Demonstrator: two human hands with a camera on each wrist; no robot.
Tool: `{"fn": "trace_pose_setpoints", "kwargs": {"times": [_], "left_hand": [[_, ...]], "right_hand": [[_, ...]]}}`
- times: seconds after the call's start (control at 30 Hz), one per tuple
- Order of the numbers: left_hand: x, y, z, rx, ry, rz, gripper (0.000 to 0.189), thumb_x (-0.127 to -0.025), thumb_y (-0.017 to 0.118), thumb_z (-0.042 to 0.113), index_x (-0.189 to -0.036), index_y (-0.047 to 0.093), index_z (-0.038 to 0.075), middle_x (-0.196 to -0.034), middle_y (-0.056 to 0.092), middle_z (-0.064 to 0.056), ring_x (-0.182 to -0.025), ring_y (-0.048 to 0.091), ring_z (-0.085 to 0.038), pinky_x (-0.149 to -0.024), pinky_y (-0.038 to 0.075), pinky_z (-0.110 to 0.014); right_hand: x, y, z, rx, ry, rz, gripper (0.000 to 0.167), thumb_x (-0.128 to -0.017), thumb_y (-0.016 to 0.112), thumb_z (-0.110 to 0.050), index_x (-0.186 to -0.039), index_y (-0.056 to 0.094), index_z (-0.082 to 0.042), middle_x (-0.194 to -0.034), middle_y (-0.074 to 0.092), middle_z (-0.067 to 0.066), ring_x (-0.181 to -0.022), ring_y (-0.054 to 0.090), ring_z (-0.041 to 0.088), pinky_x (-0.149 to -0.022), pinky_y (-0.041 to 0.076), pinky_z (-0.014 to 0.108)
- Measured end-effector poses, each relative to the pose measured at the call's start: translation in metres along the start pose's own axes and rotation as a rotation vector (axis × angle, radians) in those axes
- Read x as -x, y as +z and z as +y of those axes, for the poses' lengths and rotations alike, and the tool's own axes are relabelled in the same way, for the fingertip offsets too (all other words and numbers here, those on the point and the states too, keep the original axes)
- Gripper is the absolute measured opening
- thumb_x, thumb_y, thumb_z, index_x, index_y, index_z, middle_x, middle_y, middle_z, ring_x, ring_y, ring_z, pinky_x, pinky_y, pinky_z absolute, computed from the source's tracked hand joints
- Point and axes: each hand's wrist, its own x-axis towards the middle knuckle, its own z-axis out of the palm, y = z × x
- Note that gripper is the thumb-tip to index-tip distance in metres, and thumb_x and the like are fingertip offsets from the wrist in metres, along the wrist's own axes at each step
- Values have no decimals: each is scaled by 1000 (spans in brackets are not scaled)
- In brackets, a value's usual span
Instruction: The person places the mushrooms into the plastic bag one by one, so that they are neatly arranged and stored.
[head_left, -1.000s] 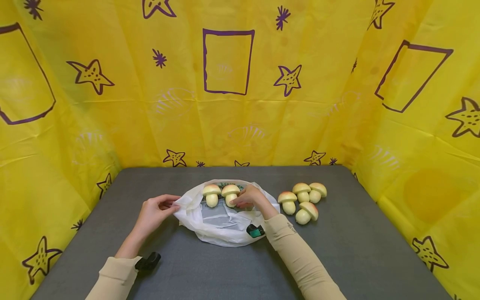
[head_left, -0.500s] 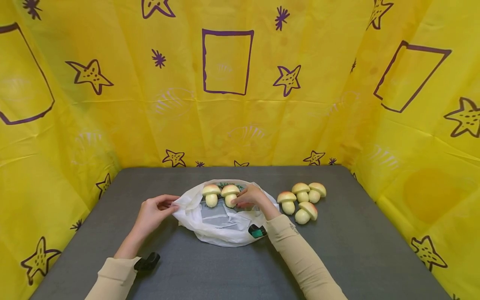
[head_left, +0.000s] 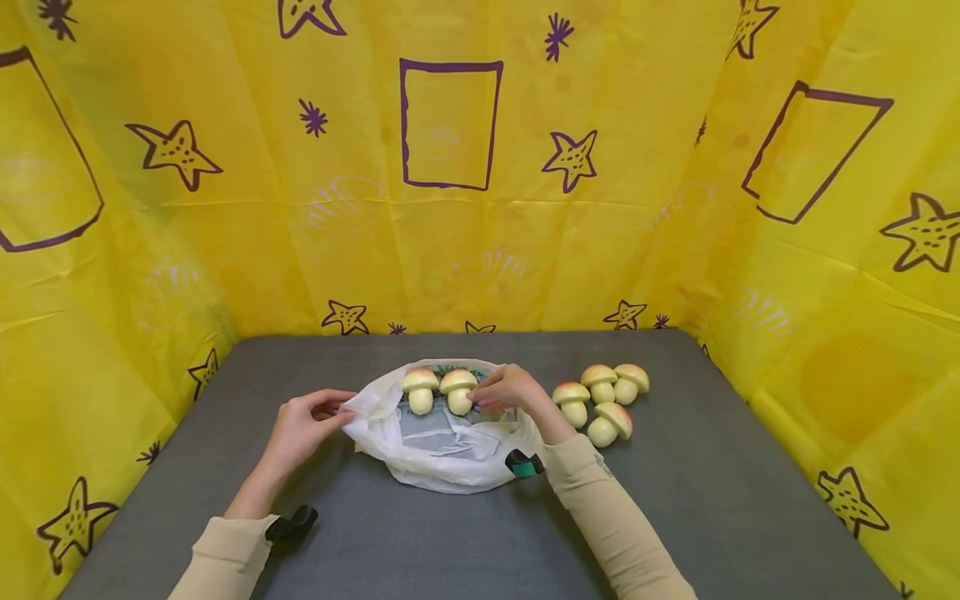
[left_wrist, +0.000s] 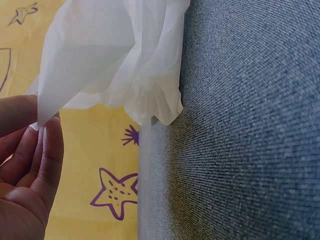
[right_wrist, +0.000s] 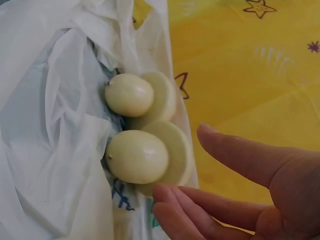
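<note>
Mushrooms (head_left: 422, 402) — 2 in the bag (head_left: 442, 479) — want a steady rim (head_left: 363, 410): left hand (head_left: 302, 425) pinches it; right hand (head_left: 517, 388), fingers parted, seemingly empty, should clear gently.

beige sleeves (head_left: 615, 517), black cameras (head_left: 294, 525) (one green-marked)

Two mushrooms (head_left: 458, 384) in white bag (head_left: 442, 476)

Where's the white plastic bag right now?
In the head view, the white plastic bag lies on the gray table, left of four mushrooms, with the left hand pinching its edge.
</note>
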Motion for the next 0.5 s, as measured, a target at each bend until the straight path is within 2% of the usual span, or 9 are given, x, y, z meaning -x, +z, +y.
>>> {"fn": "trace_pose_setpoints", "kwargs": {"times": [0.23, 0.4, 0.5], "left_hand": [[0, 1, -1, -7, 3, 4, 24, -77, 79, 15, -99, 73, 8, -82, 69, -8, -64, 59, -4, -58, 50, -16], [0, 0, 1, -4, -1, 1, 25, -77, 79, 17, -100, 73, 9, -83, 69, -7, -65, 58, -5, -58, 50, -16], [0, -1, 9, 1, -6, -3, 26, -77, 79, 14, -101, 73, 7, -83, 69, -8, -65, 58, -6, -58, 49, -15]], "right_hand": [[10, -8, -1, -69, -48, 27, 34, -81, 75, -22, -106, 70, 0, -99, 72, 14, -97, 68, 30, -84, 54, 41], [18, -16, -2, -89, -53, 52, 37, -82, 75, -22, -110, 68, 1, -101, 71, 15, -96, 68, 29, -86, 54, 42], [23, -21, -1, -91, -48, 67, 40, -81, 75, -23, -112, 67, 1, -102, 70, 14, -94, 69, 26, -87, 53, 42]]}}
